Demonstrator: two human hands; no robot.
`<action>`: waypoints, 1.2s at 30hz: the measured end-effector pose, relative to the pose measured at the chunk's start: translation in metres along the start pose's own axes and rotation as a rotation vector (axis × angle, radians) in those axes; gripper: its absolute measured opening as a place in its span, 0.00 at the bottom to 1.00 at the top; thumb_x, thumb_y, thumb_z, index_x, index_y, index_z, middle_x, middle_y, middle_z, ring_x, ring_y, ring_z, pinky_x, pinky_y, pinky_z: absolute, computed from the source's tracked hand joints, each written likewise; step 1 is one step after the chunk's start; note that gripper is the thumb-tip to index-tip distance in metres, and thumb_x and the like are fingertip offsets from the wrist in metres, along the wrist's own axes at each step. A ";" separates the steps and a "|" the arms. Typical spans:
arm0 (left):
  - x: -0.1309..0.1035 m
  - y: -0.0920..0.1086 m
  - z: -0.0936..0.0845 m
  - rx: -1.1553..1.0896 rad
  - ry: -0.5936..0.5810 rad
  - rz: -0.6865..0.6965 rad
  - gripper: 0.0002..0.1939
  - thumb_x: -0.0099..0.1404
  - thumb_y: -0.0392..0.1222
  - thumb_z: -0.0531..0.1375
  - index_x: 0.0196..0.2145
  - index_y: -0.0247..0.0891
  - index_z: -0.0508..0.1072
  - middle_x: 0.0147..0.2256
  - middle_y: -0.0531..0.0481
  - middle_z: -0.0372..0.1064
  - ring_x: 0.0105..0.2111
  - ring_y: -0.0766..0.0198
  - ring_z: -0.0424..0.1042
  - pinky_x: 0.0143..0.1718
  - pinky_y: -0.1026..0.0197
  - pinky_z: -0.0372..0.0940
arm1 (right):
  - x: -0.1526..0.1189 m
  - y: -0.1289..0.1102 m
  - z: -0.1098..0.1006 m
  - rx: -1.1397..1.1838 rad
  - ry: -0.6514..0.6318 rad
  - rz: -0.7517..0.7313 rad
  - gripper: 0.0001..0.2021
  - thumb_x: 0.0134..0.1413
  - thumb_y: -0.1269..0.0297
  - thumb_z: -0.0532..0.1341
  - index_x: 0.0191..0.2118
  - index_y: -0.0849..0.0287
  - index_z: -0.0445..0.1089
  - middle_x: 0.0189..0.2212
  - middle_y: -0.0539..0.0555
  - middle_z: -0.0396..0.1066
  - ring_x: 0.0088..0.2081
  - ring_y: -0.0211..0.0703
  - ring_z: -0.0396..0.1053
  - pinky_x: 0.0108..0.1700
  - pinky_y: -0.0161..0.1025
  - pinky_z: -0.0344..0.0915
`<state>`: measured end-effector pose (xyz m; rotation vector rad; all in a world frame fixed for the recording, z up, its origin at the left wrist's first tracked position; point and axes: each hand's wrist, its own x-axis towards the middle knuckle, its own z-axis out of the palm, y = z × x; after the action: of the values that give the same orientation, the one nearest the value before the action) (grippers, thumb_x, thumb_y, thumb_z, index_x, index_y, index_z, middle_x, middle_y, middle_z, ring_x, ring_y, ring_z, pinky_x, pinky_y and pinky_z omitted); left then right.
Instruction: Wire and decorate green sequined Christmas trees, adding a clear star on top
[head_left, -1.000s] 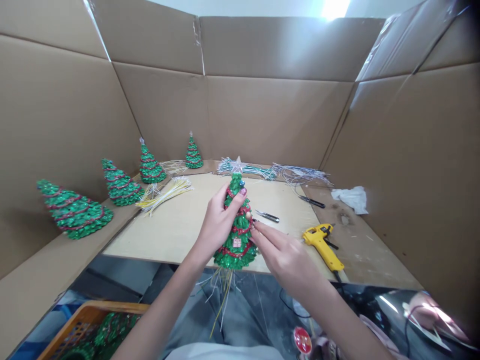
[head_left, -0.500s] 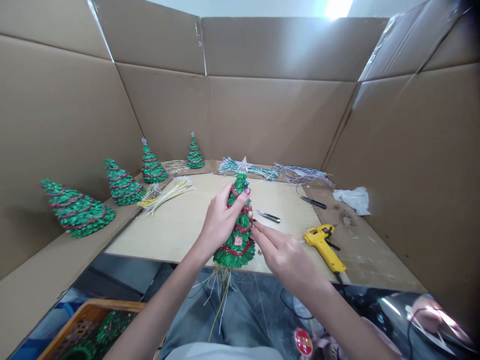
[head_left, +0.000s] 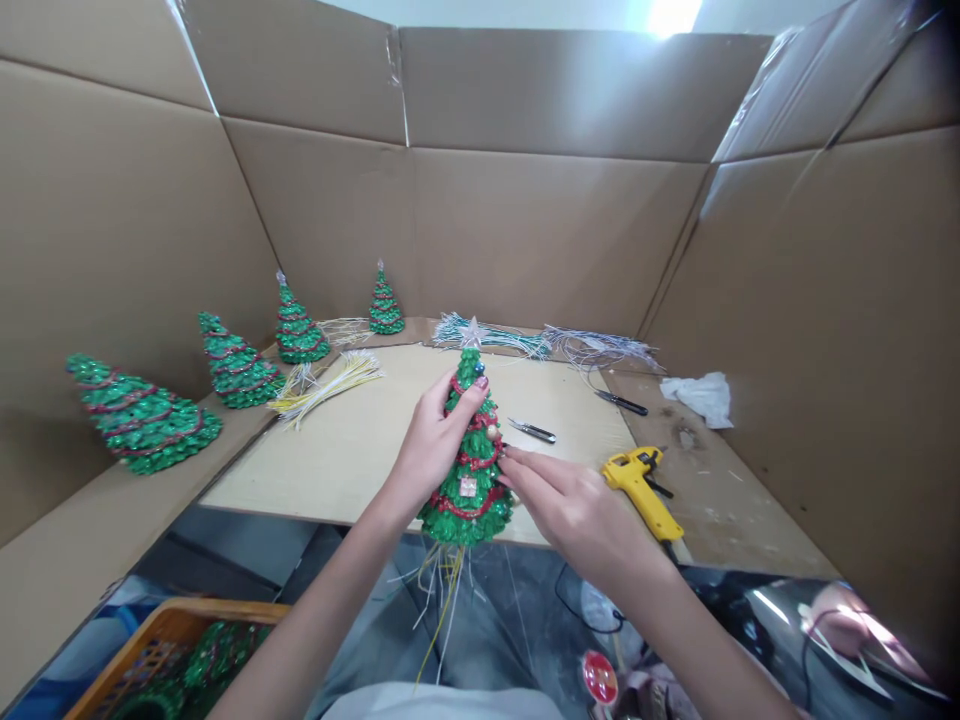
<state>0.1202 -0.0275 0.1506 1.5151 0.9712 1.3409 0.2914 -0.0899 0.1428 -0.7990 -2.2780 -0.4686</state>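
A green tree [head_left: 466,505] with red garland, a clear star on top and a small pink gift ornament stands upright at the near edge of the board, wires hanging from its base. My left hand [head_left: 439,430] grips its upper left side, thumb across the front. On the tree's right side, my right hand [head_left: 555,490] has its fingers pressed together against the garland. Whatever is between those fingertips is too small to make out.
A yellow glue gun [head_left: 643,490] lies to the right, with two cutters [head_left: 532,431] [head_left: 621,402] and white tissue [head_left: 699,398] behind. Wire bundles [head_left: 491,335] line the back. Several trees [head_left: 300,330] stand or lean at left, above an orange basket [head_left: 172,612].
The tree and both hands have shifted slightly left and toward me in view. My right fingers remain at the tree's right side. The whole scene has also slid a little left.
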 end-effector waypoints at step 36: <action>-0.003 0.016 0.000 -0.392 0.142 -0.173 0.15 0.63 0.54 0.62 0.38 0.39 0.72 0.32 0.50 0.74 0.30 0.61 0.76 0.32 0.61 0.72 | 0.003 -0.008 0.000 0.554 0.289 0.529 0.12 0.59 0.72 0.63 0.48 0.60 0.75 0.45 0.56 0.80 0.46 0.45 0.79 0.51 0.42 0.77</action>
<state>0.1203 -0.0358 0.1642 1.0310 0.8441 1.4289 0.2843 -0.0945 0.1437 -0.9202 -1.7068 0.2675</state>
